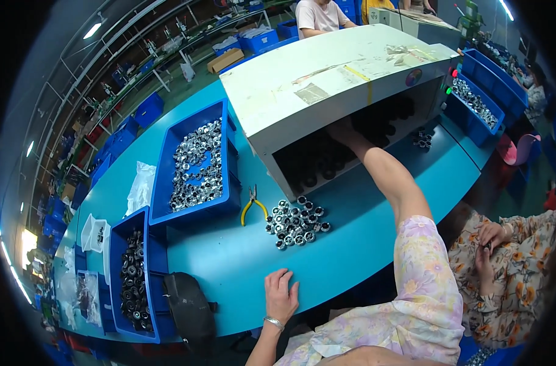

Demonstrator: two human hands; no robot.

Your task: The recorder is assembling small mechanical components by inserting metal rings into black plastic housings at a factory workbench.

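Note:
My right arm reaches into the dark opening of a big white metal machine [290,91]. Inside it, my right hand [348,134] is among dark round parts [319,169]; shadow hides its fingers. On the teal table [229,268] rests my left hand [281,297], holding nothing, its fingers loosely apart near the front edge. Beyond that hand lies a pile of shiny chrome ring-like parts [295,224] with dark centres. Pliers with yellow handles [252,206] lie just left of the pile.
Left of the machine stands a blue bin [228,177] of chrome parts. A second blue bin [162,287] holds black parts, beside a black bag [189,305]. Chrome parts fill another blue bin [497,125] at far right. A co-worker in a flowered top [509,280] sits close on my right.

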